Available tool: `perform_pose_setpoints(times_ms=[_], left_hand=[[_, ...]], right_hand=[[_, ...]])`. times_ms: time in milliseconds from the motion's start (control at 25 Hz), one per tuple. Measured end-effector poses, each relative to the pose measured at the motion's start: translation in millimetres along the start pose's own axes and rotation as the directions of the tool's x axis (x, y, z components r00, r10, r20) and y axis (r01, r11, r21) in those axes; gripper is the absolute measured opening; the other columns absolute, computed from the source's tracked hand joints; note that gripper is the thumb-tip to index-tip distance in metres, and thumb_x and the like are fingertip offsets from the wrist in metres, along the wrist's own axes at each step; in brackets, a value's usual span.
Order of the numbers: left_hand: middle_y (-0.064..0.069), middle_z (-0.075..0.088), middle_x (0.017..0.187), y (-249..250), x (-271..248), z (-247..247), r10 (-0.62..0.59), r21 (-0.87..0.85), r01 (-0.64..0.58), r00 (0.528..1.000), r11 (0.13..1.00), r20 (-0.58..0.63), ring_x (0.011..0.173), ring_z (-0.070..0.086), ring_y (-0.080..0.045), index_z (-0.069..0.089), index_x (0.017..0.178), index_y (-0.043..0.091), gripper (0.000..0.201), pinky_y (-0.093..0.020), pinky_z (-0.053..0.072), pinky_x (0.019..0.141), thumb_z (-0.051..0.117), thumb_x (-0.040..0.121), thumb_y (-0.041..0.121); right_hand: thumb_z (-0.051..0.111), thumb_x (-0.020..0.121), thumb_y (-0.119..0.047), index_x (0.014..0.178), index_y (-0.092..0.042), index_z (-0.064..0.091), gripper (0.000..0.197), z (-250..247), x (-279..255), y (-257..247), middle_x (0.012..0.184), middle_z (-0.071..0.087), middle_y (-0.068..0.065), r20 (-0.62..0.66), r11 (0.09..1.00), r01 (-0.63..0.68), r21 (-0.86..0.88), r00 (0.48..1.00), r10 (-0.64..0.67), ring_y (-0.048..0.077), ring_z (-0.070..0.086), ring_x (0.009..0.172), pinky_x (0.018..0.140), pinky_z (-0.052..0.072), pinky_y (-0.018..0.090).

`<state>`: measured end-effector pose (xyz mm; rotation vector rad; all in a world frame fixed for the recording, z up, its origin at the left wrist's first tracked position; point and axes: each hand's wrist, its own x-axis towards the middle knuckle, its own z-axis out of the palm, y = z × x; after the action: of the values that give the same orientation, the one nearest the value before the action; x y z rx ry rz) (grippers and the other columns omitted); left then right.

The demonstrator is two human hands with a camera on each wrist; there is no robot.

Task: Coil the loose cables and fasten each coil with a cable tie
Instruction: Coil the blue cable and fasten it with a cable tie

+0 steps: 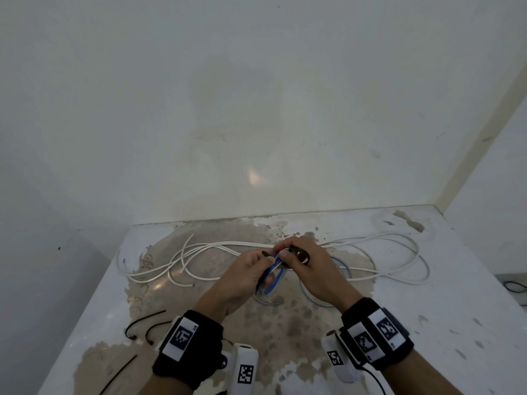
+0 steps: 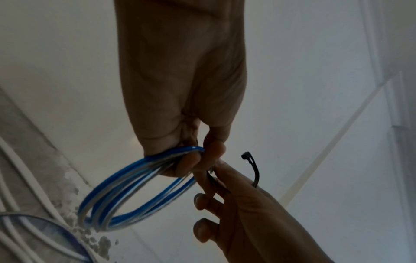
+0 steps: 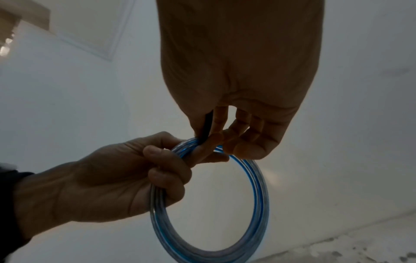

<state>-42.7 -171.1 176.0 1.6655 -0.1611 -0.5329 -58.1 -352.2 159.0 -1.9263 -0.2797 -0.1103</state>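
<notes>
Fingers of the left hand (image 1: pixel 242 276) curl around a blue cable coil (image 3: pixel 211 204), held above the worn countertop (image 1: pixel 427 309). Beside it, the right hand (image 1: pixel 309 266) pinches a black cable tie (image 2: pixel 253 169) against the coil's top. Loose white cable (image 1: pixel 393 252) sprawls beyond; spare ties (image 1: pixel 142 327) lie near left.

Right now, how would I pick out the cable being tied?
Start at the worn countertop, strewn with loose white cables. Above its middle, both hands meet: the left hand holds a blue cable coil. It alone is blue, wound into neat rings and lifted.
</notes>
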Motion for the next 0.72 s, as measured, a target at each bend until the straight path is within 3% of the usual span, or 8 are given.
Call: perform_pose_setpoints(times_ms=[120, 200, 280, 360, 480, 600, 640, 720], left_hand=[[-0.017, 0.048, 0.091, 0.2, 2.6, 0.7, 0.006, -0.019, -0.005, 0.999, 1.0, 0.046, 0.053, 0.04, -0.009, 0.052, 0.121, -0.012, 0.032, -0.023, 0.033, 0.054, 0.039, 0.101, 0.01], [-0.013, 0.046, 0.083, 3.3, 1.1, 3.7, 0.009, 0.001, -0.009, 0.996, 1.0, 0.084, 0.054, 0.039, -0.009, 0.051, 0.12, -0.011, 0.031, -0.021, 0.032, 0.052, 0.039, 0.103, 0.011], [-0.006, 0.043, 0.072, 9.2, -2.6, 7.0, 0.015, 0.054, -0.022, 0.993, 0.998, 0.115, 0.055, 0.038, -0.009, 0.059, 0.118, 0.004, 0.026, -0.02, 0.032, 0.051, 0.04, 0.104, 0.017], [-0.006, 0.044, 0.071, 13.3, -5.8, 9.6, 0.021, 0.119, -0.038, 0.99, 0.992, 0.138, 0.056, 0.037, -0.011, 0.056, 0.122, 0.011, 0.025, -0.024, 0.031, 0.054, 0.042, 0.104, 0.022], [-0.009, 0.045, 0.068, 11.5, -5.5, 9.3, 0.008, 0.14, -0.026, 0.992, 0.99, 0.129, 0.057, 0.035, -0.013, 0.05, 0.125, 0.007, 0.026, -0.023, 0.03, 0.054, 0.042, 0.102, 0.017], [-0.017, 0.051, 0.08, 11.0, -3.6, 10.2, 0.029, 0.04, -0.034, 0.993, 0.999, 0.118, 0.056, 0.039, -0.01, 0.054, 0.128, 0.007, 0.029, -0.02, 0.033, 0.052, 0.042, 0.102, 0.013], [-0.018, 0.057, 0.086, 11.9, -3.8, 11.5, 0.044, 0.019, -0.047, 0.991, 0.999, 0.127, 0.055, 0.04, -0.009, 0.059, 0.126, 0.008, 0.03, -0.021, 0.033, 0.053, 0.041, 0.103, 0.012], [-0.012, 0.073, 0.101, 12.3, -5.7, 15.7, 0.054, -0.019, -0.053, 0.992, 0.998, 0.116, 0.054, 0.04, -0.007, 0.065, 0.121, 0.016, 0.033, -0.022, 0.033, 0.056, 0.037, 0.104, 0.009]], right_hand=[[0.058, 0.1, -0.029, 0.103, -0.03, 0.065, 0.008, -1.6, -0.9, 5.1, 0.094, 0.056, -0.014, -0.013, 0.995, 0.009, -0.104, 1.0, -0.01, 0.015, 0.061, 0.089, 0.083, 0.056, 0.042], [0.059, 0.099, -0.031, 0.104, -0.031, 0.066, 0.008, -2.7, -1.8, 0.7, 0.09, 0.053, -0.015, -0.009, 0.989, 0.032, -0.143, 0.999, -0.033, 0.009, 0.057, 0.082, 0.077, 0.053, 0.034], [0.062, 0.098, -0.035, 0.103, -0.032, 0.067, 0.009, -2.1, -2.1, -3.8, 0.088, 0.055, -0.012, 0.007, 0.983, 0.038, -0.18, 0.999, -0.037, 0.006, 0.053, 0.076, 0.071, 0.043, 0.024], [0.063, 0.096, -0.038, 0.098, -0.028, 0.068, 0.011, -3.2, -0.4, -3.0, 0.084, 0.06, -0.002, 0.019, 0.985, 0.002, -0.174, 1.0, 0.001, 0.009, 0.05, 0.071, 0.068, 0.039, 0.024], [0.064, 0.097, -0.033, 0.09, -0.022, 0.07, 0.015, -6.3, 2.2, -5.1, 0.075, 0.06, 0.014, 0.054, 0.994, -0.105, 0.007, 0.993, 0.104, 0.012, 0.051, 0.065, 0.064, 0.042, 0.029], [0.06, 0.1, -0.018, 0.092, -0.008, 0.068, 0.015, -8.6, -0.4, -15.3, 0.076, 0.063, 0.003, 0.019, 0.945, -0.185, 0.27, 0.982, 0.186, 0.006, 0.062, 0.069, 0.066, 0.051, 0.018], [0.057, 0.101, -0.017, 0.093, -0.005, 0.065, 0.017, -8.2, -1.3, -16.2, 0.078, 0.061, 0.002, -0.014, 0.92, -0.19, 0.343, 0.978, 0.207, 0.007, 0.063, 0.07, 0.066, 0.053, 0.019], [0.054, 0.103, -0.019, 0.094, -0.004, 0.062, 0.018, -7.8, -1.2, -16.2, 0.081, 0.054, 0.004, -0.062, 0.882, -0.188, 0.432, 0.97, 0.237, 0.016, 0.061, 0.076, 0.067, 0.059, 0.03]])
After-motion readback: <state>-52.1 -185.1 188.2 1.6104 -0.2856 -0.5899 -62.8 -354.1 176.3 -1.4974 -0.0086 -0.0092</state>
